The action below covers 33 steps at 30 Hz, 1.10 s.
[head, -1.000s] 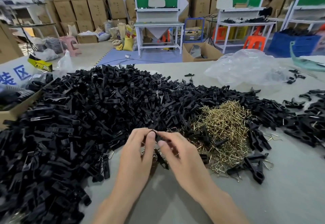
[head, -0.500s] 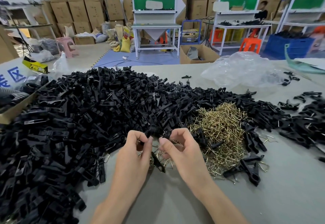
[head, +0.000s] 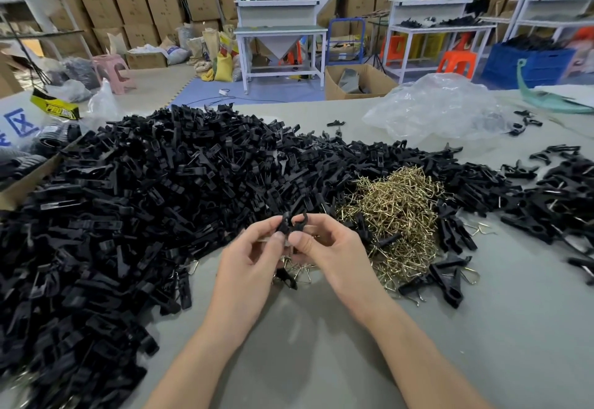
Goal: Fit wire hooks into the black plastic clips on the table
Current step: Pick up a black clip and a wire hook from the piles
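Observation:
A black plastic clip (head: pixel 293 222) is held upright between both hands just above the table, its two rounded jaws sticking up over my fingertips. My left hand (head: pixel 254 267) pinches it from the left and my right hand (head: pixel 331 254) pinches it from the right, thumbs pressed close together below the jaws. A heap of brass wire hooks (head: pixel 395 212) lies just right of my hands. A very large pile of black clips (head: pixel 135 215) covers the table's left and centre. Whether a hook sits in the held clip is hidden by my fingers.
Several clips with hooks (head: pixel 443 277) lie at the right of the brass heap, more black clips (head: pixel 559 203) at far right. A crumpled clear plastic bag (head: pixel 440 109) sits at the back right, a cardboard box (head: pixel 29 177) at the left edge. Bare grey table (head: pixel 321 344) lies near me.
Both hands have risen slightly off the table and brought the clip up, so its jaws now stand above my fingertips. The camera has tilted a little.

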Tool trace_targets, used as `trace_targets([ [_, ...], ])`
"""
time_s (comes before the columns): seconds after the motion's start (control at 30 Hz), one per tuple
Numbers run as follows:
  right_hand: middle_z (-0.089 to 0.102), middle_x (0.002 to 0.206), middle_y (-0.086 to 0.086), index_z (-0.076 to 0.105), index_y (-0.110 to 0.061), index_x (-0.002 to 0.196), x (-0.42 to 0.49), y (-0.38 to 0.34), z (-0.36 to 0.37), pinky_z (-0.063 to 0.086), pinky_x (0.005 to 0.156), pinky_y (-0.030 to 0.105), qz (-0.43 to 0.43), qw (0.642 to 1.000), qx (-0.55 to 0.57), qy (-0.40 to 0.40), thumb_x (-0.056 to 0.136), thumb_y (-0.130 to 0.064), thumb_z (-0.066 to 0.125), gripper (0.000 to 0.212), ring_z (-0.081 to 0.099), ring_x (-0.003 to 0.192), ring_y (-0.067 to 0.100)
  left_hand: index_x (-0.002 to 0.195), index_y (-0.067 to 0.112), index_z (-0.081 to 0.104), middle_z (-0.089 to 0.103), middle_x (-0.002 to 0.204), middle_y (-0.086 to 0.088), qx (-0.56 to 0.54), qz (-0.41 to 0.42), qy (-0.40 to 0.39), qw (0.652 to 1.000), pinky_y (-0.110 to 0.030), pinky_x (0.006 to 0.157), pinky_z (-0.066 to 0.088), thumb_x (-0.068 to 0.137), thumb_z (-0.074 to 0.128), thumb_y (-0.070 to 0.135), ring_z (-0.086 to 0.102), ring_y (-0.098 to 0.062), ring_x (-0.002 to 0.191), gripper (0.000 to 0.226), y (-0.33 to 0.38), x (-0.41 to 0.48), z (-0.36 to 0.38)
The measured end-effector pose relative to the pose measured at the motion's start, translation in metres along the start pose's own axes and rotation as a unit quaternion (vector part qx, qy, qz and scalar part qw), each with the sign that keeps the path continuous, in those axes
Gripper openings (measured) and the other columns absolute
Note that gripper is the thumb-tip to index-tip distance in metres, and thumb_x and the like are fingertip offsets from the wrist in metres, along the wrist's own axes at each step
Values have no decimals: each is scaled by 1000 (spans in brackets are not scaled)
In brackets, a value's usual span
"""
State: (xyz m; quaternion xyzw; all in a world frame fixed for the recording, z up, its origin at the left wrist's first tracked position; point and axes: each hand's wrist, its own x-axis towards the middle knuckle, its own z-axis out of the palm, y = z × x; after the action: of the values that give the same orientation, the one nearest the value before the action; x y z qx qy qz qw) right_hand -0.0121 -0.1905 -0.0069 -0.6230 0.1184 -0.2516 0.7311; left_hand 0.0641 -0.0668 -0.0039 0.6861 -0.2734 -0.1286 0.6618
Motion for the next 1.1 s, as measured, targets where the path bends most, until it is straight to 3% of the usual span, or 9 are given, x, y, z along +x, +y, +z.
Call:
trace_targets([
  [0.2,74,81,-4,74,-23,102,2,2,-2,59,77,24,3,1000,5,3,88,-13,76,17,72,83,9,113,28,68,74,92,1,-21,17,-2,1000,-16,74,52,98,60,13,69,-9,85,23,-1,0,1],
  [0.4,76,85,0,72,-11,109,2,1,-1,58,73,22,6,1000,2,-1,89,-10,74,20,71,80,7,108,27,69,73,95,3,-16,22,-1,1000,-23,79,55,96,62,15,70,-16,89,18,-2,0,1],
  [0.57,75,84,-1,73,-15,109,2,1,-2,58,72,21,6,1000,-4,-3,88,-14,75,21,71,81,7,104,28,70,74,89,6,-9,34,6,999,-15,70,51,96,64,15,68,-7,80,16,0,-1,1],
  [0.7,74,82,-2,73,-19,106,2,1,-2,57,72,22,4,1000,-4,-2,79,-28,78,29,69,78,7,100,32,71,72,84,8,7,47,32,998,-14,61,48,94,66,18,60,-4,68,15,0,-1,1],
  [0.83,76,89,4,73,-14,108,2,2,-2,57,72,22,3,1000,-15,-5,87,-15,75,21,70,82,8,101,29,70,73,83,11,5,42,21,999,-14,62,49,95,65,16,64,-3,70,15,0,-3,2],
  [1.0,77,92,2,75,-14,110,1,1,-2,58,75,23,2,1000,-29,-3,90,-15,73,20,69,82,5,101,32,71,75,85,8,30,54,17,998,-23,67,53,97,62,21,68,-11,76,15,-2,-3,1],
  [1.1,73,89,-3,74,-15,116,-2,0,-1,54,73,20,-4,998,-60,1,96,-18,66,22,62,76,2,97,32,72,74,85,13,33,71,12,997,-13,65,48,99,59,20,65,-2,74,17,-2,-3,-1],
])
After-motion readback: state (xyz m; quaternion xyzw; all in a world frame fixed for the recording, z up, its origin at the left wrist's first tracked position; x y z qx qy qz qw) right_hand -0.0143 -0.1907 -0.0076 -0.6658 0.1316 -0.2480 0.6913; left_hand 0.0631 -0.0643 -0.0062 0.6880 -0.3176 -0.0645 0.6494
